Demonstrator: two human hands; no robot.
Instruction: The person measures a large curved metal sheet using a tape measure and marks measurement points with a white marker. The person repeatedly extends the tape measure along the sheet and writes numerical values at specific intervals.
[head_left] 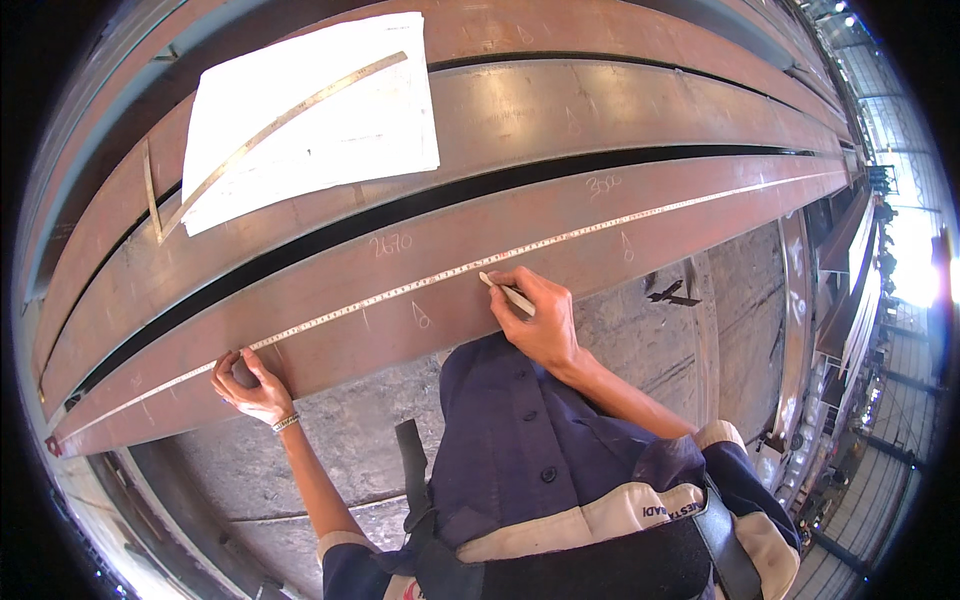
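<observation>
A long tape measure (393, 292) lies stretched along the reddish-brown steel beam (330, 345) in front of me. My left hand (252, 390) bends over the beam at left, thumb and fingers closed onto the tape. In my right hand (540, 315) is a pale chalk stick (517, 299), gripped like a pen. Its tip meets the steel just below the tape's near edge. Chalk writing and small drawn marks show on the beam to both sides of the tape. A small dark red piece (54, 446) sits at the tape's far left end.
More steel beams (520, 100) run parallel behind, with dark gaps between them. White paper sheets (330, 150) rest on them under a metal ruler (290, 120). A thin strip (152, 190) lies left of the sheets. Below the near beam is a worn grey surface (350, 430).
</observation>
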